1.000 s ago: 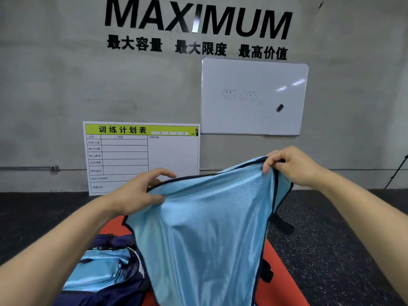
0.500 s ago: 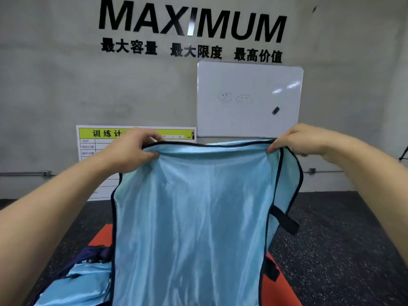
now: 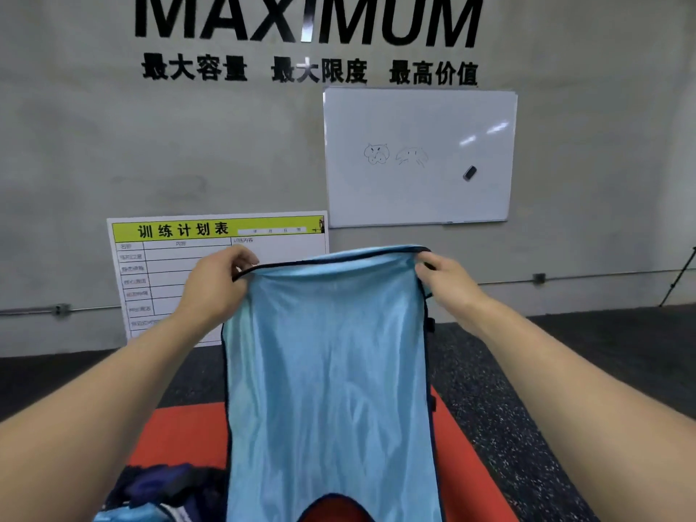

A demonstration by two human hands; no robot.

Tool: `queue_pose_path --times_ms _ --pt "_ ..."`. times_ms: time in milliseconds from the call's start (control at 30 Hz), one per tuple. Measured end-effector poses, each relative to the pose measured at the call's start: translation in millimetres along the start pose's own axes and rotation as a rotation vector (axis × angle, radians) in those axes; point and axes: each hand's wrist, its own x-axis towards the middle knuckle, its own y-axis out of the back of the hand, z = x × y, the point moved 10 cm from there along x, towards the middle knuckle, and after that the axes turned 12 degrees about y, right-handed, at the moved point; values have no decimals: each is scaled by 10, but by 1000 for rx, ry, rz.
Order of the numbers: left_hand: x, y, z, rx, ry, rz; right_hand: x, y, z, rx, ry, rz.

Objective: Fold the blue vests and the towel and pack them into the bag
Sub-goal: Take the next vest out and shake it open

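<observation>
Nearest, at the bottom left, a dark blue bag is lying on a red mat, with some light blue cloth showing at its near edge. The mat is lying on a dark speckled floor.

A light blue vest with dark edging is hanging in the air over the mat, in the middle. Two hands are holding it up by its top edge. The left hand is pinching the top left corner between thumb and fingers. The right hand is gripping the top right corner with curled fingers. The hands are well apart, with the top edge running between them.

Farther back, a training chart with a yellow-green heading is leaning against the grey wall on the left. A whiteboard with two small drawings is hanging to its right. Big black letters are running across the wall above.
</observation>
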Motion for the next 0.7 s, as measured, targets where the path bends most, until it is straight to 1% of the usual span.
queue_pose_path --times_ms 67,167,233,300,367,467,533,600,667,700 --pt "131 51 120 -40 -55 59 112 96 -107 -10 121 74" --pt "221 199 290 -110 -94 141 145 230 -257 -1 266 118" --pt "178 271 364 -141 -109 178 80 312 -331 -25 332 129" --pt "49 294 409 -162 -144 176 -65 379 -413 -80 394 115" --pt "-153 266 397 -173 -180 134 -278 437 -396 -124 430 104" --pt "-586 104 210 -164 -187 36 -716 499 -127 -95 376 84" --pt "-1008 -101 29 -137 -189 -46 -1088 495 210 -104 313 60" --pt "-1539 -375 -142 -90 -228 -137 -1522 434 606 -110 257 23" --pt "-2115 -689 -356 -50 -265 -234 -1976 306 1054 -121 190 -32" --pt "-2408 -856 -515 -38 -257 -288 -2215 224 1279 -140 160 -67"
